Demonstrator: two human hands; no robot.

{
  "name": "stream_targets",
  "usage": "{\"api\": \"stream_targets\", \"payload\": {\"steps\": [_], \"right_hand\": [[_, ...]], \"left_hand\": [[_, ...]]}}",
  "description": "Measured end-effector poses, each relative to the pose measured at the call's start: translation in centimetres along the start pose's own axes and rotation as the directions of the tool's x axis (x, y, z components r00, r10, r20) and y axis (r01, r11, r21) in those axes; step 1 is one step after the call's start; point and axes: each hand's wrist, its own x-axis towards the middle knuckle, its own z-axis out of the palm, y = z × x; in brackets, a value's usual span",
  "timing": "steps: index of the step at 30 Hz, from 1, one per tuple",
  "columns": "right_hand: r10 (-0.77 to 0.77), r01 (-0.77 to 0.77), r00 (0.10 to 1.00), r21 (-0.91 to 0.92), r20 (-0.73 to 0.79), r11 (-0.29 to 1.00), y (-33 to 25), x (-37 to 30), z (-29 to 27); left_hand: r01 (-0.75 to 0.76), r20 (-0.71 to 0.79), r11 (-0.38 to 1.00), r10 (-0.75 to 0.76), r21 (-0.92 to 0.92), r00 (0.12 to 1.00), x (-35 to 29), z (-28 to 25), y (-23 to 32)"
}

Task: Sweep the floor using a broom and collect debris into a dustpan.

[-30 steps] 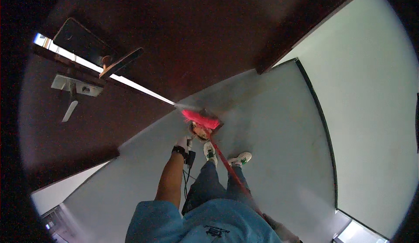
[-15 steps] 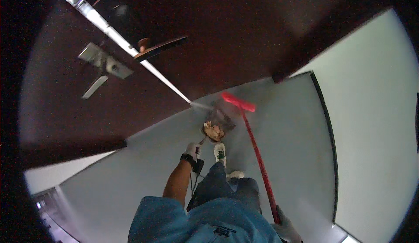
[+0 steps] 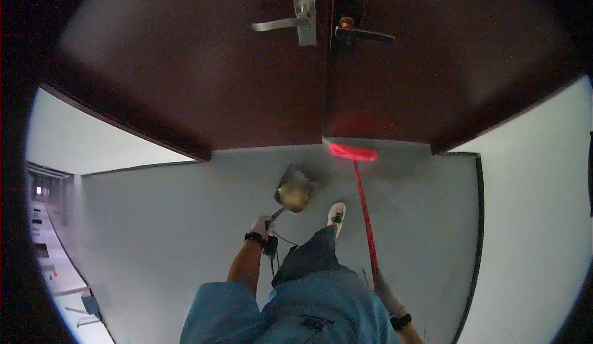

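Note:
My left hand (image 3: pixel 260 225), in a pale glove with a black band at the wrist, is closed round the handle of a dark dustpan (image 3: pixel 294 174). Pale tan scraps (image 3: pixel 293 195), blurred, lie in the pan, which is low over or on the grey floor. My right hand (image 3: pixel 389 297), gloved too, grips the upper end of a long red pole. This pole belongs to a red broom (image 3: pixel 353 152) whose wide bar-shaped head lies at the foot of the door, right of the pan.
Ahead stands a dark brown double door (image 3: pixel 265 97) with a metal lever handle (image 3: pixel 304 19) and a second, darker handle (image 3: pixel 364 33). White walls (image 3: pixel 531 220) flank the grey floor (image 3: pixel 154 220). My shoe (image 3: pixel 336 214) is between dustpan and broom. A corridor opens at far left.
The view has turned, and the door now faces me squarely. The bright strip between its leaves has narrowed to a thin seam. The dustpan sits farther from the broom head; my right hand is farther forward.

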Motion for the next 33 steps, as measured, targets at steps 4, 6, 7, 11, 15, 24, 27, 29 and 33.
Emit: {"api": "stream_targets", "payload": {"steps": [4,6,7,11,15,24,27,29,33], "right_hand": [[-0.413,0.425,0.894,0.036,-0.175,0.905,11.2,3.6,8.6],[-0.111,0.113,0.993,0.054,-0.05,0.992,5.1,-0.6,10.0],[0.108,-0.108,0.994,0.003,0.036,0.994,2.3,-2.7,10.2],[-0.074,0.049,0.979,-0.135,-0.189,0.99,13.0,-3.3,15.7],[0.098,-0.12,0.986,-0.161,-0.138,0.98,15.6,-5.3,15.7],[0.497,-0.475,0.859,0.17,-0.125,0.864,25.2,-4.1,30.0],[0.455,-0.413,0.864,0.213,-0.216,0.885,22.2,-4.8,32.6],[0.488,-0.432,0.832,0.246,-0.264,0.868,19.6,-4.7,34.6],[0.454,-0.295,0.804,0.405,-0.384,0.865,15.0,-0.4,35.4]], "left_hand": [[-0.238,-0.035,0.967,0.242,0.091,0.97,-1.8,-4.7,-2.3],[-0.318,-0.058,0.938,0.313,-0.135,0.948,-2.9,-8.4,-1.9],[-0.152,-0.096,0.813,0.118,-0.562,0.988,-2.3,-10.7,-1.6],[-0.232,0.072,0.931,0.261,-0.282,0.963,-0.1,-15.7,-2.9],[-0.274,-0.028,0.95,0.273,-0.153,0.962,1.1,-15.6,0.5],[-0.109,0.354,0.966,0.19,-0.235,0.916,2.6,-21.1,1.9],[-0.206,0.038,0.922,0.231,-0.329,0.972,3.7,-25.1,2.7],[-0.088,0.103,0.941,0.128,-0.327,0.986,2.6,-23.9,4.1],[0.164,0.3,0.867,-0.018,-0.47,0.954,2.1,-28.0,6.5]]}}
